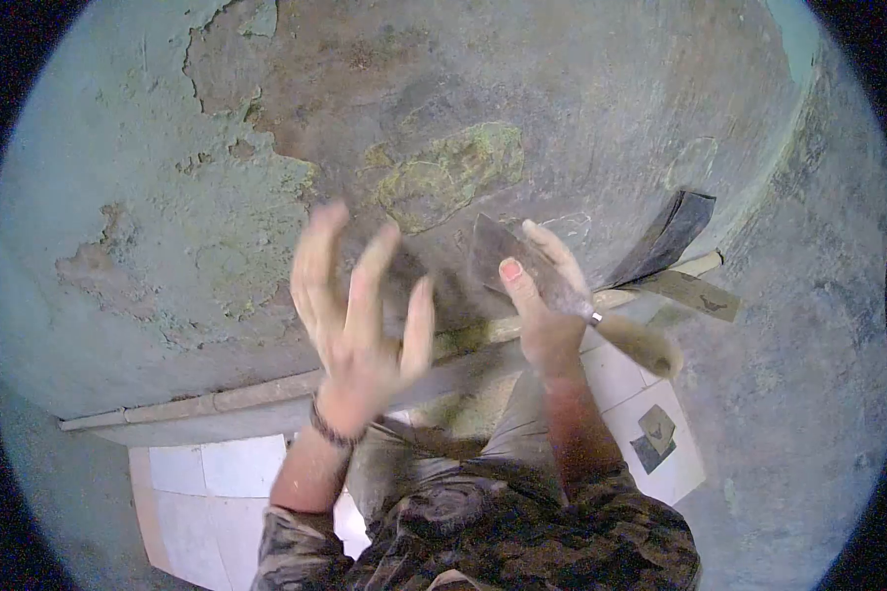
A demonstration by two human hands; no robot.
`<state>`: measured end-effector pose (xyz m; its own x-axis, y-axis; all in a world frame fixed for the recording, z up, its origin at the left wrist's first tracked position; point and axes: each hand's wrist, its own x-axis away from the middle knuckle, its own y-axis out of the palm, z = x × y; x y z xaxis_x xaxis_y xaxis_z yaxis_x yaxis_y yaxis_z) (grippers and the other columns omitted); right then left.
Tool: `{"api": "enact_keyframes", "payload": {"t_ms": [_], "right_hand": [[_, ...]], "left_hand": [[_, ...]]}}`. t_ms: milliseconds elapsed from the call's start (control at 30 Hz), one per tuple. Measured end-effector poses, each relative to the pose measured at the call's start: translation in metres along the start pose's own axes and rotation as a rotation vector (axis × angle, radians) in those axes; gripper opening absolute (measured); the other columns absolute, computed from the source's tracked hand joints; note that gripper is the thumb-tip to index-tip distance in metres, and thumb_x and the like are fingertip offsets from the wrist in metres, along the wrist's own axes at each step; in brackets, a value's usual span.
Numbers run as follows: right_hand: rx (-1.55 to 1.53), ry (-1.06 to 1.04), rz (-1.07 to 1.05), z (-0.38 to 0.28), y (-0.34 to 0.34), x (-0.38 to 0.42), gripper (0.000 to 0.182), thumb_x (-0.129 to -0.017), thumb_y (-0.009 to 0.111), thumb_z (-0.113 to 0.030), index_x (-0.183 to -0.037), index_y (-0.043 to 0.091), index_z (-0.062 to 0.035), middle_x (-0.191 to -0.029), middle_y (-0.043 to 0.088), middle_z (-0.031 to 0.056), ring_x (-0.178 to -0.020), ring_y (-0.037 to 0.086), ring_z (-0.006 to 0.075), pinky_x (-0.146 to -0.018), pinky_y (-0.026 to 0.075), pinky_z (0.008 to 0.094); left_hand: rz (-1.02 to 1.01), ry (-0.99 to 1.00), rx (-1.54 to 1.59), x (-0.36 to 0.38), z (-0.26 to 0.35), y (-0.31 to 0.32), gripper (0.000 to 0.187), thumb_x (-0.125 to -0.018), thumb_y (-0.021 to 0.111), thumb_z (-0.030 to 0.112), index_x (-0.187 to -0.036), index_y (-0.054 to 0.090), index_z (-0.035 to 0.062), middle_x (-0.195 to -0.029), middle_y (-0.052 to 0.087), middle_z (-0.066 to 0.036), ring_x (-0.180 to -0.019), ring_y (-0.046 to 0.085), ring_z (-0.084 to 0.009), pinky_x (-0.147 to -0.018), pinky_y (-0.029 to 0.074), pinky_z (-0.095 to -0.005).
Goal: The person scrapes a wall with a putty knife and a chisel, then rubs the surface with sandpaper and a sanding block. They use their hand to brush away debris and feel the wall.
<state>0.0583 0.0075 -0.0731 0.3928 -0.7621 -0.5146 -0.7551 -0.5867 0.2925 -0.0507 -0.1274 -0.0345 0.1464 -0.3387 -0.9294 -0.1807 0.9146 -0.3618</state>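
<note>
Peeling green-and-grey plaster wall [562, 89]: seen beyond the long pale round pipe [217, 402].
Left hand [350, 315]: held up by the pipe, blurred, fingers spread.
Right hand [550, 320]: pinched on the blade of the tan-handled grey metal scraper [636, 344].
Scraper: held in front of the pipe.
Dark grey flat strips [668, 234]: seen beside the pipe's right end.

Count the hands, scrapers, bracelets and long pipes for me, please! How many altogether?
Hands: 2 (left hand, right hand)
Scraper, held in the right hand: 1
Bracelet, on the left wrist: 1
Long pipe, along the wall: 1
Total: 5
</note>
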Motion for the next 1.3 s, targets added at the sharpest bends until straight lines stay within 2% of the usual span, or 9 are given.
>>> {"api": "enact_keyframes", "payload": {"t_ms": [167, 400, 533, 633, 733, 867, 1067, 1200, 1300], "right_hand": [[0.135, -0.133, 0.047, -0.015, -0.007, -0.032, 0.022, -0.082, 0.071, -0.006, -0.104, 0.069, -0.0002, -0.101, 0.070, 0.0066, -0.088, 0.065, 0.0144, -0.081, 0.051, 0.0271], [0.399, -0.385, -0.116, -0.009, -0.008, -0.050, 0.022, -0.081, 0.073, -0.009, -0.102, 0.071, -0.0020, -0.096, 0.072, 0.0075, -0.090, 0.067, 0.0144, -0.081, 0.052, 0.0284], [0.176, -0.058, -0.078, -0.025, -0.010, -0.053, 0.026, -0.081, 0.074, -0.011, -0.105, 0.070, -0.0028, -0.096, 0.072, 0.0097, -0.091, 0.066, 0.0147, -0.083, 0.052, 0.0288], [0.466, -0.367, -0.307, -0.008, -0.015, -0.054, 0.021, -0.084, 0.070, -0.009, -0.105, 0.070, -0.0032, -0.099, 0.071, 0.0043, -0.090, 0.066, 0.0122, -0.080, 0.052, 0.0258], [0.120, -0.102, -0.079, -0.014, -0.011, -0.054, 0.021, -0.084, 0.071, -0.011, -0.105, 0.071, -0.0066, -0.101, 0.071, 0.0053, -0.092, 0.066, 0.0121, -0.081, 0.051, 0.0251], [0.498, -0.347, -0.246, -0.018, -0.009, -0.049, 0.021, -0.080, 0.073, -0.009, -0.101, 0.072, -0.0054, -0.097, 0.071, 0.0080, -0.090, 0.067, 0.0141, -0.083, 0.051, 0.0259], [0.481, -0.464, -0.228, -0.008, -0.012, -0.048, 0.019, -0.081, 0.072, -0.009, -0.100, 0.072, -0.0054, -0.097, 0.071, 0.0079, -0.090, 0.067, 0.0147, -0.081, 0.051, 0.0264], [0.332, -0.236, -0.059, -0.009, -0.011, -0.047, 0.021, -0.082, 0.073, -0.009, -0.102, 0.071, -0.0046, -0.093, 0.071, 0.0092, -0.084, 0.066, 0.0126, -0.073, 0.052, 0.0258], [0.459, -0.478, -0.112, -0.007, -0.013, -0.048, 0.021, -0.081, 0.073, -0.010, -0.102, 0.071, -0.0046, -0.091, 0.071, 0.0100, -0.082, 0.066, 0.0126, -0.072, 0.052, 0.0258]], "left_hand": [[0.035, 0.103, -0.348, -0.011, -0.037, 0.054, 0.073, -0.085, 0.060, 0.045, -0.146, 0.036, 0.0126, -0.155, 0.017, -0.022, -0.145, 0.010, -0.0369, -0.116, 0.001, -0.0503], [0.145, 0.079, -0.356, 0.003, -0.046, 0.074, 0.067, -0.087, 0.054, 0.049, -0.145, 0.040, 0.0187, -0.155, 0.024, -0.016, -0.145, 0.013, -0.0336, -0.116, 0.000, -0.0527], [0.149, 0.059, -0.379, 0.006, -0.043, 0.078, 0.066, -0.087, 0.052, 0.050, -0.144, 0.040, 0.0183, -0.155, 0.024, -0.016, -0.145, 0.014, -0.0339, -0.115, -0.001, -0.0546], [0.151, 0.051, -0.388, 0.007, -0.043, 0.079, 0.066, -0.088, 0.051, 0.051, -0.144, 0.041, 0.0181, -0.155, 0.023, -0.016, -0.145, 0.014, -0.0341, -0.115, -0.001, -0.0552], [0.143, 0.056, -0.388, 0.008, -0.044, 0.079, 0.066, -0.087, 0.052, 0.051, -0.144, 0.042, 0.0179, -0.155, 0.023, -0.016, -0.145, 0.013, -0.0342, -0.115, -0.002, -0.0558], [0.131, 0.053, -0.397, 0.009, -0.044, 0.080, 0.066, -0.087, 0.052, 0.052, -0.142, 0.044, 0.0177, -0.155, 0.023, -0.017, -0.145, 0.013, -0.0344, -0.114, -0.002, -0.0568], [0.110, 0.057, -0.413, 0.012, -0.043, 0.080, 0.065, -0.087, 0.052, 0.051, -0.142, 0.045, 0.0180, -0.154, 0.023, -0.017, -0.145, 0.013, -0.0345, -0.114, -0.002, -0.0569], [0.110, 0.061, -0.402, 0.013, -0.044, 0.080, 0.064, -0.087, 0.053, 0.050, -0.142, 0.044, 0.0186, -0.154, 0.024, -0.017, -0.145, 0.013, -0.0346, -0.114, -0.002, -0.0571], [0.129, 0.076, -0.390, 0.014, -0.044, 0.082, 0.065, -0.086, 0.054, 0.049, -0.143, 0.043, 0.0193, -0.154, 0.025, -0.017, -0.145, 0.013, -0.0347, -0.114, -0.002, -0.0574]]}}
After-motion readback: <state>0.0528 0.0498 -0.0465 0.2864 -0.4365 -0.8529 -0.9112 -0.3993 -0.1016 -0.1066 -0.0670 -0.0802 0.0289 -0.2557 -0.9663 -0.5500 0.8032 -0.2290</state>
